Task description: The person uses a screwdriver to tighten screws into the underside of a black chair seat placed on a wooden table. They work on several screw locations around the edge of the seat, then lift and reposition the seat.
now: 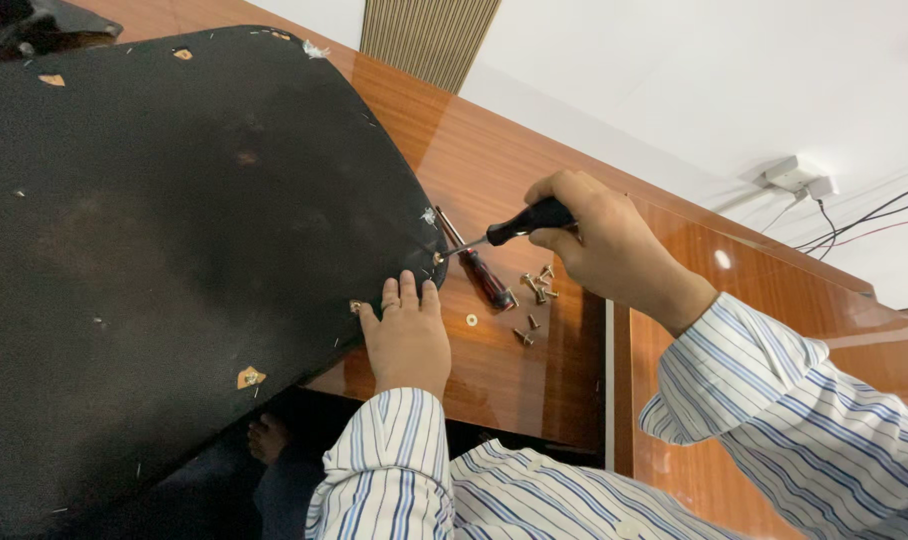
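Note:
A large black fabric-covered panel point(174, 240) lies on a glossy brown wooden table point(494, 150). My left hand point(406, 335) rests flat on the panel's right edge, fingers pressed against it. In my right hand point(604, 245) is a black-handled screwdriver point(519, 225), its tip touching a screw point(438, 258) at the panel's rim. A second screwdriver with a dark red handle point(484, 275) lies on the table just below. Several loose brass screws point(536, 290) and a small washer point(471, 320) are scattered beside it.
A white wall rises behind the table, with a ribbed beige panel point(429, 35) and a white socket with cables point(799, 178) at the right. The tabletop has a seam point(607, 380) near my right sleeve. A foot point(267, 435) shows under the table edge.

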